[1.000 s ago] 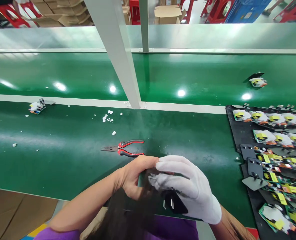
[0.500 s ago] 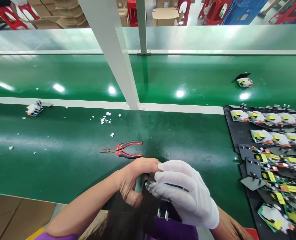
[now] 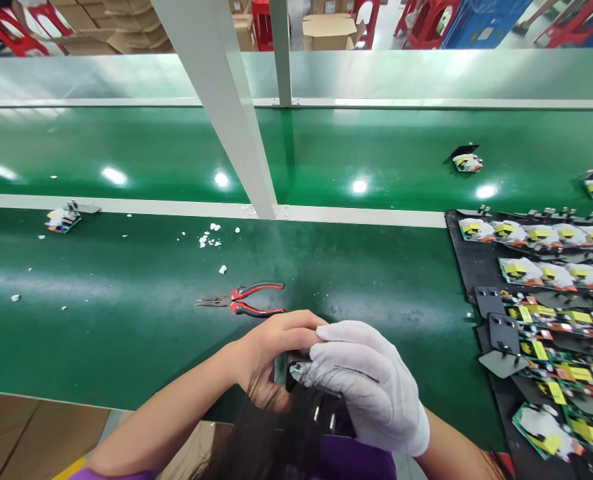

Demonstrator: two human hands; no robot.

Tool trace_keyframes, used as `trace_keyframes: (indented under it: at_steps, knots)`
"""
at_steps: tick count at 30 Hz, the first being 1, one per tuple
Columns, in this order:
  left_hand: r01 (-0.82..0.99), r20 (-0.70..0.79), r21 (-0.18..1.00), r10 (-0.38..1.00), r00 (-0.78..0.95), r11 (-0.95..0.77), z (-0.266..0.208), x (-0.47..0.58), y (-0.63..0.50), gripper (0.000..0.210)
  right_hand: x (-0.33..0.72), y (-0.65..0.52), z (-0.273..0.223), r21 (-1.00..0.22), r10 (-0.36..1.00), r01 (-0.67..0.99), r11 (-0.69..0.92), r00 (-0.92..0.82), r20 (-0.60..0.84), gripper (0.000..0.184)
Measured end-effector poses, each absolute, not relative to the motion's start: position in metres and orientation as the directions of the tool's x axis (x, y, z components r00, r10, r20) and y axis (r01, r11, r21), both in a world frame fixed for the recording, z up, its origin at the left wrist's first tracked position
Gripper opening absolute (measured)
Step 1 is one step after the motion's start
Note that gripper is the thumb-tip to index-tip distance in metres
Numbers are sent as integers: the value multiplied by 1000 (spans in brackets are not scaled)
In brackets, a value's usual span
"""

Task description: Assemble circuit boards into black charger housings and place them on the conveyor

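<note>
Close to my body, at the bottom middle of the head view, both hands are closed around a dark part with two metal prongs. My left hand is bare and curls about its left side. A white glove covers my right hand, whose fingers wrap over the top and right side. Hanging dark hair and the fingers hide most of the part, so its full shape cannot be made out. Just beyond my left hand lie needle-nose pliers with red and black handles, spread apart and untouched.
Rows of circuit boards with white glue and yellow parts lie on a black mat at right. One board sits far left. White crumbs dot the green bench. A grey post rises mid-bench; boards lie on the green strip behind.
On the far green strip, a board has shifted left and another has come further into view at the right edge. My hands keep nearly the same grip, with slight finger movement.
</note>
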State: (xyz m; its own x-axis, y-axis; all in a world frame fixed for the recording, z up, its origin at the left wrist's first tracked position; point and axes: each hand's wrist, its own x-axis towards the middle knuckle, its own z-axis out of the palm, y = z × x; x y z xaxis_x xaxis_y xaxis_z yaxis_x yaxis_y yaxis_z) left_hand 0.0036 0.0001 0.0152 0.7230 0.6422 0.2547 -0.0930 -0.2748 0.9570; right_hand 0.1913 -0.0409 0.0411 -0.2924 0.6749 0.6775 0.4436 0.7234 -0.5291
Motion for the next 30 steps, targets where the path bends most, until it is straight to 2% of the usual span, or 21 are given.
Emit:
trace_keyframes:
  at_steps: [3,7,15,26,28,30]
  knots:
    - [-115,357,914,634,686,-390,10,5,1,56,194,-42,36,-614,716,387,688,-226,660,12]
    - [-97,424,874,649,632,-476,5,7,4,66,199,-47,29,-722,794,357,592,-104,599,31]
    - [-80,466,843,647,604,-532,0,7,9,66,205,-42,37,-634,694,310,709,-149,704,37]
    - [-58,426,872,696,577,-486,-6,4,10,69,196,-50,28,-671,729,314,671,-117,674,41]
    - [-25,362,906,742,565,-423,-7,4,10,63,196,-46,26,-752,809,338,565,-50,586,40]
    - [-4,228,963,812,538,-268,-9,5,9,54,195,-40,22,-874,927,345,342,30,374,41]
